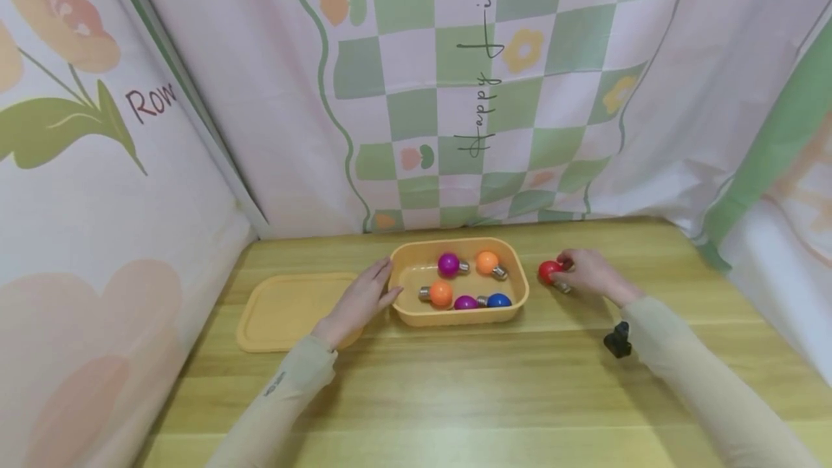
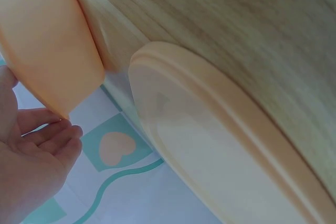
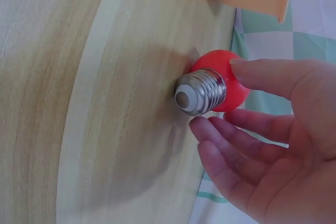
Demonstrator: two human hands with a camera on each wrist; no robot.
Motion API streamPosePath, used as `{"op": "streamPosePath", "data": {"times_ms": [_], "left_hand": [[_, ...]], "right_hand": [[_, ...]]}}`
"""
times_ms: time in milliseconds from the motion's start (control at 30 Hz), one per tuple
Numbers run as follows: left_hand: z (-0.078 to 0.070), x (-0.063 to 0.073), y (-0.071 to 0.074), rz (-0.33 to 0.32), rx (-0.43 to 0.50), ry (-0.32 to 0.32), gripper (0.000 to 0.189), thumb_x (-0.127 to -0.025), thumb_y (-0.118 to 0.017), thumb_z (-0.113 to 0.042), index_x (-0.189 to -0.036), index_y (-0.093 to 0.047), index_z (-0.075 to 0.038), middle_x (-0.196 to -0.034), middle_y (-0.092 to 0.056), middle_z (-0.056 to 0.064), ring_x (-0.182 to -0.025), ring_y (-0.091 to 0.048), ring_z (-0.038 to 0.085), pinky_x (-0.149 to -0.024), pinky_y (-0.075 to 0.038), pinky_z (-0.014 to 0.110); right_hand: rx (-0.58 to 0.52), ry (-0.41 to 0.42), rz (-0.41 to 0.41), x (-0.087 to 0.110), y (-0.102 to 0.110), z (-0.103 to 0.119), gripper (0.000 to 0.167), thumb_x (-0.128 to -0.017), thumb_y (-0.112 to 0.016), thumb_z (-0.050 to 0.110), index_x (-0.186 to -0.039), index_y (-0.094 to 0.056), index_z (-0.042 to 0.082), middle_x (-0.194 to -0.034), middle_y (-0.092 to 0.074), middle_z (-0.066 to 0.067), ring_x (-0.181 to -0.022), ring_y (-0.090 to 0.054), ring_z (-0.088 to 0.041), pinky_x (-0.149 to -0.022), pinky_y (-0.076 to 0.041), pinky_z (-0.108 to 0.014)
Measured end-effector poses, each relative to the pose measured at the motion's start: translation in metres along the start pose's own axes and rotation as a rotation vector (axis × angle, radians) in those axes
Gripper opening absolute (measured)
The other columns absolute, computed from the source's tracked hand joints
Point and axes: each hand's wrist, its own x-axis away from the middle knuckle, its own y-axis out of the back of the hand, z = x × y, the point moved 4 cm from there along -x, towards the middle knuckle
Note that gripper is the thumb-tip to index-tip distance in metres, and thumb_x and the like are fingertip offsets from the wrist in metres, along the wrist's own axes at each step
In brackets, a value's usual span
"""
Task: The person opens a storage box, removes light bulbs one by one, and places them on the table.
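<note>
A yellow plastic box (image 1: 404,309) holds several coloured light bulbs: two orange, including one orange bulb (image 1: 441,293), two purple, including one purple bulb (image 1: 448,264), and a blue bulb (image 1: 499,300). My left hand (image 1: 364,295) rests at the box's left end, thumb and fingertips touching its rim; the left wrist view shows the fingers (image 2: 58,135) lightly bent at a corner. Right of the box, my right hand (image 1: 590,273) pinches a red light bulb (image 3: 237,66) between thumb and index finger. Its silver screw base (image 3: 202,93) points away from the box, close over the table.
A flat yellow lid (image 1: 292,309) lies on the wooden table (image 1: 455,396), left of the box and partly under my left forearm. A checked curtain (image 1: 468,92) hangs along the table's back edge. Beside my right sleeve shows a small black device (image 1: 617,339).
</note>
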Motion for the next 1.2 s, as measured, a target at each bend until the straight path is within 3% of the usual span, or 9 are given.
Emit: {"op": "streamPosePath", "data": {"times_ms": [333,667,1200], "left_hand": [[0.000,0.001,0.001,0.015,0.023,0.013,0.061,-0.101,-0.056,-0.033,-0.141,-0.046,0.011,-0.148,-0.047,0.028,-0.137,-0.048,0.040,-0.117,-0.043,0.047],[0.000,0.001,0.000,0.006,0.018,0.007,0.060,-0.101,-0.057,-0.033,-0.141,-0.046,0.011,-0.147,-0.048,0.029,-0.136,-0.049,0.040,-0.116,-0.043,0.047],[0.001,0.001,0.000,0.004,0.023,0.012,0.061,-0.101,-0.056,-0.034,-0.141,-0.046,0.011,-0.147,-0.047,0.028,-0.136,-0.050,0.040,-0.116,-0.044,0.046]], "right_hand": [[-0.011,-0.001,0.002,0.005,0.002,0.006,0.051,-0.092,-0.067,0.022,-0.121,-0.055,-0.017,-0.111,-0.064,-0.035,-0.100,-0.064,-0.046,-0.087,-0.058,-0.057],[0.002,0.024,-0.018,0.008,0.001,0.012,0.038,-0.091,-0.068,0.020,-0.113,-0.063,-0.011,-0.104,-0.070,-0.028,-0.095,-0.067,-0.040,-0.084,-0.059,-0.054],[-0.020,0.028,-0.038,0.008,0.000,0.008,0.044,-0.091,-0.068,0.018,-0.117,-0.059,-0.015,-0.106,-0.068,-0.031,-0.096,-0.067,-0.041,-0.084,-0.060,-0.054]]}}
